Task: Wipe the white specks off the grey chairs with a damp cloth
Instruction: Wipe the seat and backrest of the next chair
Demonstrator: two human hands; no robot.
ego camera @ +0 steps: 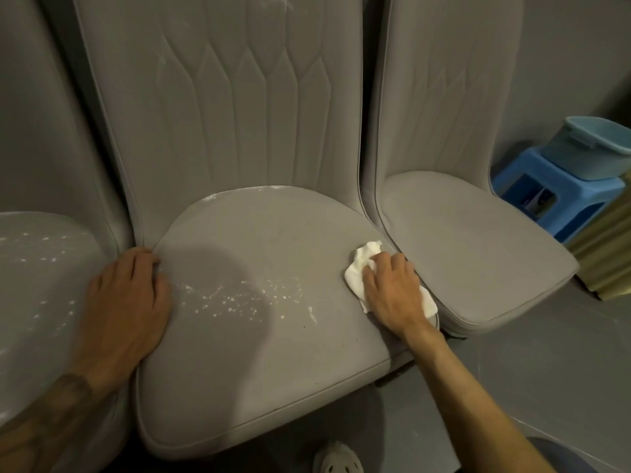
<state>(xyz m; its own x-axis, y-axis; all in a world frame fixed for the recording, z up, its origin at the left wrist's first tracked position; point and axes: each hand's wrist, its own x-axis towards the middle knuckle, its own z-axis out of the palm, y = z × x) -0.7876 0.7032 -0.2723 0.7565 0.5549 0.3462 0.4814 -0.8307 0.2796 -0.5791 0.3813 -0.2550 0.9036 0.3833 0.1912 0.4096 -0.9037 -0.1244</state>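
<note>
A grey wall [563, 63] rises beyond and to the right of the right grip [392, 291], in dim, even light. Well to the right of that grip and farther back, a blue plastic stool [560, 213] stands on the grey floor [546, 370], carrying a pale blue basin [587, 148]. Just beside the stool stands a ribbed olive-gold panel [607, 247]; its kind is unclear.

Dim, even indoor light: a broad rounded shadow [218, 278] darkens the middle seat [266, 370] just left of where the right hand [392, 291] grips the cloth [356, 273]; chair backs [222, 114] bow toward the frame edges, detail soft throughout.
</note>
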